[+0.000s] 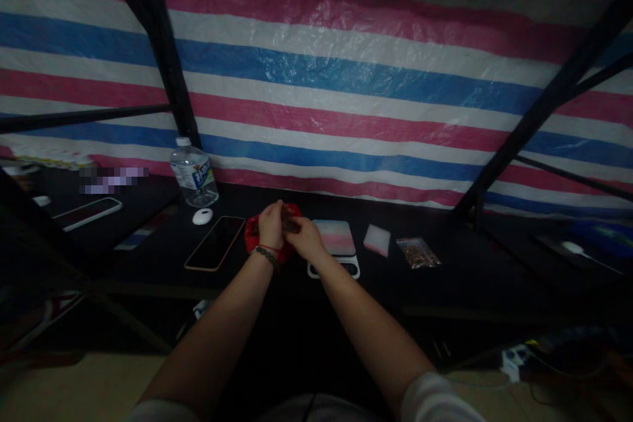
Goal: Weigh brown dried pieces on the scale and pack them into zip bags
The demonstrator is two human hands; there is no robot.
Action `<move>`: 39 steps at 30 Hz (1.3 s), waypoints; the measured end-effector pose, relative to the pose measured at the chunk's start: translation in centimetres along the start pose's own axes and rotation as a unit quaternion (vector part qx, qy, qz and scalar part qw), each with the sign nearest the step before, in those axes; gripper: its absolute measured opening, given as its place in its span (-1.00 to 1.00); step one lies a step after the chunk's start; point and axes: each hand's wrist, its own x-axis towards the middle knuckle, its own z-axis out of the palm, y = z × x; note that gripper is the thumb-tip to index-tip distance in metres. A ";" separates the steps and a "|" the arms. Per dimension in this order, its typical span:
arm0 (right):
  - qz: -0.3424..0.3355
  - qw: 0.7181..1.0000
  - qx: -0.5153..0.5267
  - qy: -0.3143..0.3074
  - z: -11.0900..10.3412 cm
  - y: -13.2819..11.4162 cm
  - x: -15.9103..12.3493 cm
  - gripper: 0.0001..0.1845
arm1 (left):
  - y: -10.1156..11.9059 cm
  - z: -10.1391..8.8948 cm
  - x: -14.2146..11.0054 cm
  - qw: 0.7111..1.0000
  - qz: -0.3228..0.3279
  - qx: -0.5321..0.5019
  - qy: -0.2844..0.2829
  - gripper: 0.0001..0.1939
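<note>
Both my hands meet over a red bag or container (252, 235) on the black table. My left hand (270, 229) is closed, a bracelet and red cord at its wrist. Beside it, my right hand (307, 239) has its fingers pinched together. A dark brownish mass (289, 216) shows between the two hands, too dim to name. Right of them stands a small white scale (334, 238) with a pastel top, partly covered by my right forearm. Farther right lie a stack of small clear plastic bags (376, 239) and a clear bag of brown bits (419, 252).
Left of my hands are a phone (215, 244), a white rounded case (202, 216) and a clear plastic bottle (194, 175). Another phone (91, 212) lies farther left. Black metal posts (163, 53) frame a striped plastic sheet (336, 79) behind the table.
</note>
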 end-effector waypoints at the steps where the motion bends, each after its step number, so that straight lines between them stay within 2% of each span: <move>1: -0.005 1.000 0.003 -0.006 0.1 0.1 0.0 -0.70 | -0.2 -0.1 0.1 1.000 -0.012 0.011 -0.011 -0.77; 3: -0.008 1.000 0.013 -0.013 0.2 0.3 0.1 -0.71 | -0.5 -0.3 0.3 0.998 -0.039 0.034 -0.043 -0.76; 5: -0.003 0.999 0.033 -0.018 0.3 0.4 0.2 -0.74 | -0.8 -0.5 0.6 0.995 -0.035 0.070 -0.058 -0.75; 10: 0.013 0.999 0.035 -0.008 0.6 0.3 0.6 -0.76 | -0.9 -1.2 1.1 0.981 0.041 0.186 -0.044 -0.75; 15: 0.036 0.999 -0.021 -0.021 0.5 0.0 1.0 -0.72 | -1.0 -1.9 1.8 0.930 0.094 0.346 -0.078 -0.67; 17: 0.043 0.998 -0.036 -0.034 0.4 -0.1 1.1 -0.73 | -1.0 -2.1 2.1 0.916 0.098 0.377 -0.093 -0.65; 19: 0.051 0.997 -0.049 -0.041 0.4 -0.2 1.3 -0.74 | -1.1 -2.2 2.4 0.918 0.082 0.373 -0.104 -0.64; 21: 0.057 0.996 -0.059 -0.039 0.3 -0.2 1.5 -0.74 | -1.1 -2.2 2.6 0.932 0.050 0.342 -0.110 -0.62; 26: 0.056 0.993 -0.097 -0.034 0.5 0.1 2.2 -0.71 | -0.7 -2.2 2.8 0.974 -0.072 0.191 -0.095 -0.59; 31: 0.065 0.991 -0.113 -0.030 0.8 0.2 2.6 -0.66 | 0.5 -2.4 2.8 0.977 -0.183 0.057 -0.088 -0.62; 34: 0.067 0.988 -0.136 -0.023 0.7 0.3 2.5 -0.66 | 1.1 -2.8 3.1 0.975 -0.194 0.046 -0.098 -0.62; 39: 0.069 0.989 -0.128 -0.034 0.5 0.7 2.5 -0.65 | 1.2 -3.9 3.6 0.975 -0.167 0.089 -0.114 -0.60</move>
